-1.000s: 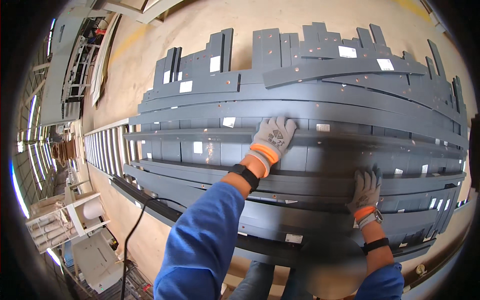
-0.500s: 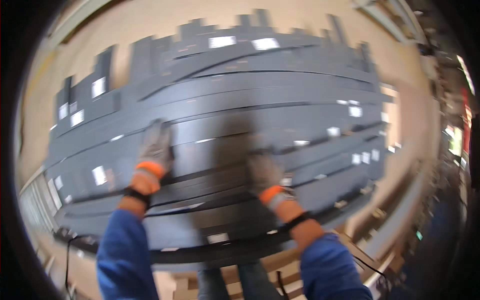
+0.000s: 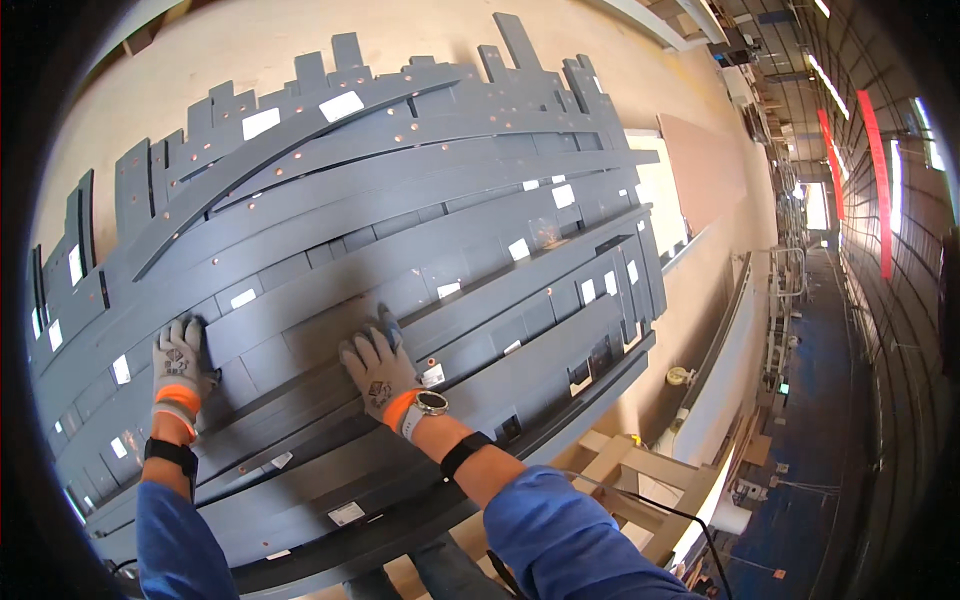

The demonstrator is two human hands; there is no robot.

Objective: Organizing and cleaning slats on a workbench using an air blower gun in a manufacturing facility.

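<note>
Long dark grey boards [image 3: 330, 222] lie side by side and in layers in front of me, several with white labels. My left hand [image 3: 180, 365], in a grey glove with an orange cuff, rests on the boards at the left. Its fingers are stretched forward and its thumb sticks out to the side. My right hand [image 3: 382, 370], gloved alike, lies on the boards nearer the middle with fingers apart. Neither hand visibly holds anything. A wristwatch [image 3: 432, 402] sits at my right wrist. One narrow board [image 3: 290, 160] lies slantwise across the far boards.
A light wooden surface [image 3: 420, 35] extends behind the boards. Right of the stack lies a brown panel [image 3: 703, 165]. A wooden frame [image 3: 610, 465] stands at the lower right with a black cable [image 3: 690, 517] beside it. Farther right, a blue floor aisle [image 3: 815, 400] runs along a wall.
My view has swung to the right, so the boards appear tilted and farther left. Both hands appear farther left in the picture, still at the boards.
</note>
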